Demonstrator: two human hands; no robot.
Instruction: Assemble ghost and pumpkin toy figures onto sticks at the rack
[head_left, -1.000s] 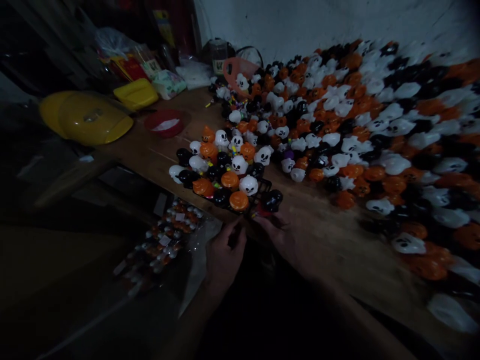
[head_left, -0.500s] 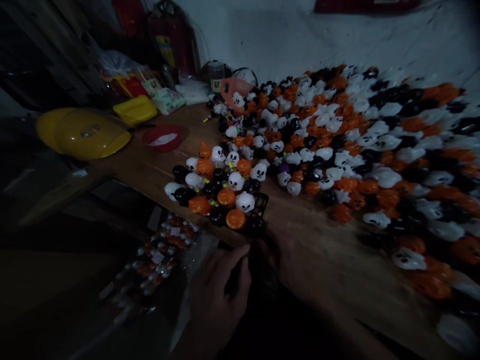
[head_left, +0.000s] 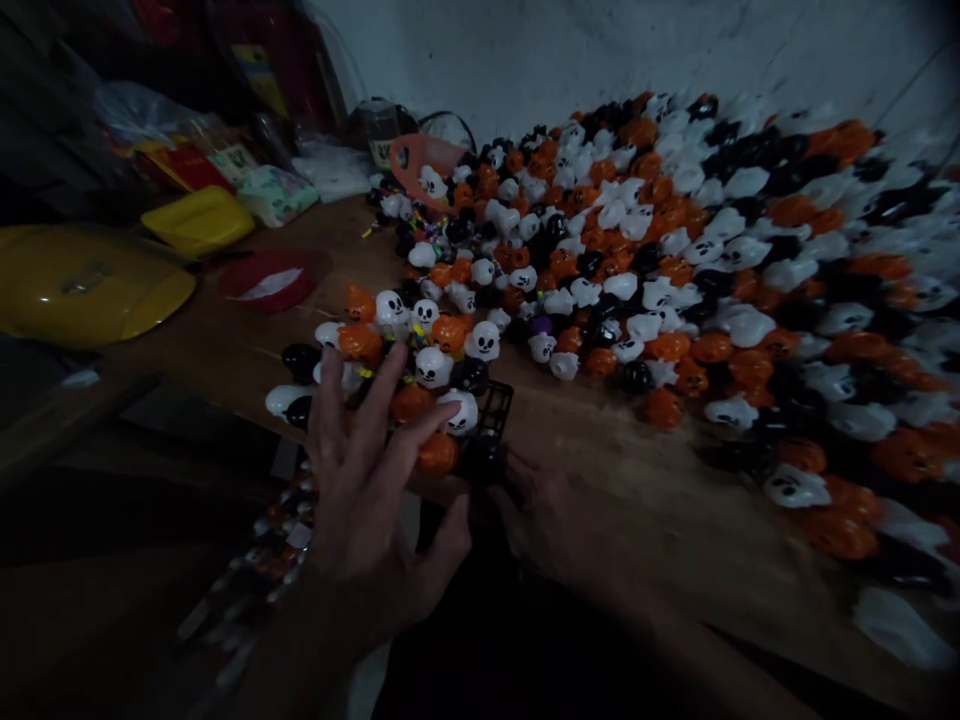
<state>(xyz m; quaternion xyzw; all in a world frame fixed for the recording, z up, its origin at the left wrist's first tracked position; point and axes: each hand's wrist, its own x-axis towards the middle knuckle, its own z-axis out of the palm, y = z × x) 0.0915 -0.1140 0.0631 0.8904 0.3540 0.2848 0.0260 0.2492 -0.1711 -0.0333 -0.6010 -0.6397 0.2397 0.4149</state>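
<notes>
A black plastic basket near the table's front edge holds several toy heads: white skulls, orange pumpkins and black ones. Over its left and front part my left hand is spread, fingers apart, with nothing in it; the index fingertip is at a white skull. My right hand is low beside the basket's near right corner, next to a black toy head. Its fingers are bent, and shadow hides whether they grip anything.
A large pile of orange, white and black toys covers the table's right and back. Behind are a pink basket, a red dish, a yellow container and a yellow helmet-like object. Bagged toys lie below the edge.
My left hand has moved forward from the table's front edge and spread over the toys in the basket. My right hand remains at the near corner. The view has shifted right.
</notes>
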